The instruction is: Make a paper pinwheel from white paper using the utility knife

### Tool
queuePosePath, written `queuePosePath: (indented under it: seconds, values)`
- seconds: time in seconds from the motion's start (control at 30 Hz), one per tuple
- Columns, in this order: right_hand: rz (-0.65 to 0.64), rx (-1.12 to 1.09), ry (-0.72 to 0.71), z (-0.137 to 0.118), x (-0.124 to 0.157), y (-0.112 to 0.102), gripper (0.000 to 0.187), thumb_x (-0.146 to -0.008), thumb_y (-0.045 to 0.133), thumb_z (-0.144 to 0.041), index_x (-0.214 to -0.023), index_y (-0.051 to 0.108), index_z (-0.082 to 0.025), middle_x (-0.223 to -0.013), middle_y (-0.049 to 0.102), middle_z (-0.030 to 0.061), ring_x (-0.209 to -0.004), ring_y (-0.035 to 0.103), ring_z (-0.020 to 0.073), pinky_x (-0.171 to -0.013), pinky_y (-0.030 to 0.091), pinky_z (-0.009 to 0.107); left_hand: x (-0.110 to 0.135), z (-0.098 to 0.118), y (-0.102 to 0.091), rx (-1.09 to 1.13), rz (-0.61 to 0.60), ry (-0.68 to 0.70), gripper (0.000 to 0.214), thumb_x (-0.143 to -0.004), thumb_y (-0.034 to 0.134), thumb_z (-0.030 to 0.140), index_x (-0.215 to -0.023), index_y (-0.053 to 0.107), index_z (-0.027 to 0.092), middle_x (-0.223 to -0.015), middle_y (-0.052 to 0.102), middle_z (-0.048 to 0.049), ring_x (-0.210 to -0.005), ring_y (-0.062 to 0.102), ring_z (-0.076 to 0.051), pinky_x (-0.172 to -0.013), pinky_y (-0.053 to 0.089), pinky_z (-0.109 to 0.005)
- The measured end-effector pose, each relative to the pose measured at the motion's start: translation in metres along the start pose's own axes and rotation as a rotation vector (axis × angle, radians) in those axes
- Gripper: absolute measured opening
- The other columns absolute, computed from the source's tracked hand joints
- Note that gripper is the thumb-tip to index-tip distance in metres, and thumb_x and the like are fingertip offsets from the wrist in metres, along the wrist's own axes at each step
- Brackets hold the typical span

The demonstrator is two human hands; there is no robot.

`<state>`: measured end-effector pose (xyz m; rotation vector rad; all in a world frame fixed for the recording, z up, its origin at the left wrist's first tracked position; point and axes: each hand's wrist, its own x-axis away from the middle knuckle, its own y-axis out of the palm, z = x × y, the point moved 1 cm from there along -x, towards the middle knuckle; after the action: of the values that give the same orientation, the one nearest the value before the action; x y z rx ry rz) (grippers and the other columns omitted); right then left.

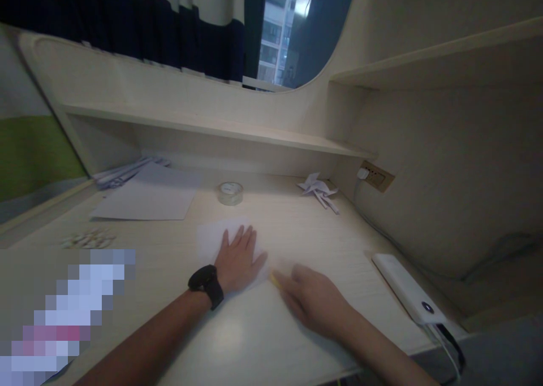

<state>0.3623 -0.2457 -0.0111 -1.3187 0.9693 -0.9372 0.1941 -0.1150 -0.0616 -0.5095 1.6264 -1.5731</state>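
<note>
My left hand (pixel 238 260), with a black watch (pixel 206 284) on the wrist, lies flat on a sheet of white paper (pixel 208 236) with its fingers spread. The paper rests on the desk, its middle covered by the hand. Just right of the paper, my right hand (pixel 316 298) is closed around a slim yellow object (pixel 275 278). Only the yellow tip shows past the fingers, and blur hides its kind. Beyond the left hand stands a roll of clear tape (pixel 230 194).
Stacked white paper (pixel 146 196) lies at the back left, near small pale pieces (pixel 88 239). Folded paper pinwheels (pixel 319 190) sit at the back right. A white power bank (pixel 405 287) with cables lies along the right edge. A low shelf (pixel 220 130) overhangs the back.
</note>
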Motion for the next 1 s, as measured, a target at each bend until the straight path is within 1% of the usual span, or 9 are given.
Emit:
queuePosePath:
  seconds: [0.13, 0.3, 0.5, 0.63, 0.8, 1.0]
  values:
    - [0.002, 0.008, -0.012, 0.002, 0.001, 0.000, 0.038, -0.095, 0.037, -0.031, -0.131, 0.046, -0.026, -0.087, 0.053, 0.0055, -0.073, 0.047, 0.0170, -0.063, 0.034, 0.027, 0.000, -0.001, 0.000, -0.003, -0.011, 0.010, 0.066, -0.093, 0.022, 0.053, -0.141, 0.035, 0.010, -0.149, 0.032, -0.0148, -0.138, 0.021, -0.032, -0.110, 0.010, -0.054]
    - [0.018, 0.012, -0.001, 0.006, 0.004, 0.004, 0.040, -0.095, 0.036, -0.031, -0.134, 0.043, -0.027, -0.085, 0.052, 0.0044, -0.067, 0.046, 0.0152, -0.060, 0.032, 0.026, 0.001, -0.002, 0.000, -0.008, -0.012, 0.025, 0.066, -0.093, 0.022, 0.053, -0.142, 0.035, 0.010, -0.149, 0.031, -0.0143, -0.138, 0.022, -0.032, -0.110, 0.010, -0.054]
    - [0.044, 0.025, -0.006, 0.009, 0.006, 0.008, 0.040, -0.093, 0.039, -0.031, -0.132, 0.044, -0.027, -0.083, 0.051, 0.0034, -0.063, 0.045, 0.0142, -0.056, 0.029, 0.025, 0.001, -0.004, -0.001, -0.007, -0.013, 0.072, 0.065, -0.095, 0.020, 0.051, -0.141, 0.035, 0.009, -0.149, 0.032, -0.0140, -0.138, 0.022, -0.032, -0.109, 0.012, -0.055]
    - [0.056, 0.014, -0.041, 0.012, 0.007, 0.005, 0.039, -0.093, 0.039, -0.030, -0.132, 0.044, -0.027, -0.081, 0.051, 0.0029, -0.064, 0.046, 0.0144, -0.056, 0.029, 0.025, 0.000, -0.006, 0.000, 0.004, -0.003, 0.099, 0.064, -0.095, 0.022, 0.051, -0.142, 0.035, 0.009, -0.149, 0.033, -0.0130, -0.138, 0.024, -0.031, -0.110, 0.013, -0.054]
    - [0.037, -0.002, -0.057, 0.010, 0.003, 0.001, 0.039, -0.093, 0.039, -0.031, -0.132, 0.044, -0.026, -0.082, 0.053, 0.0033, -0.065, 0.047, 0.0142, -0.057, 0.030, 0.025, -0.001, -0.008, 0.000, 0.018, -0.006, 0.116, 0.058, -0.097, 0.020, 0.044, -0.141, 0.035, 0.010, -0.148, 0.034, -0.0116, -0.137, 0.027, -0.028, -0.112, 0.014, -0.049]
    - [0.013, -0.018, -0.098, 0.007, -0.002, -0.004, 0.039, -0.094, 0.038, -0.034, -0.130, 0.046, -0.024, -0.084, 0.055, 0.0046, -0.066, 0.049, 0.0153, -0.057, 0.033, 0.025, 0.000, -0.006, 0.000, 0.028, -0.017, 0.135, 0.057, -0.096, 0.022, 0.043, -0.142, 0.035, 0.011, -0.149, 0.033, -0.0113, -0.138, 0.026, -0.027, -0.112, 0.014, -0.049]
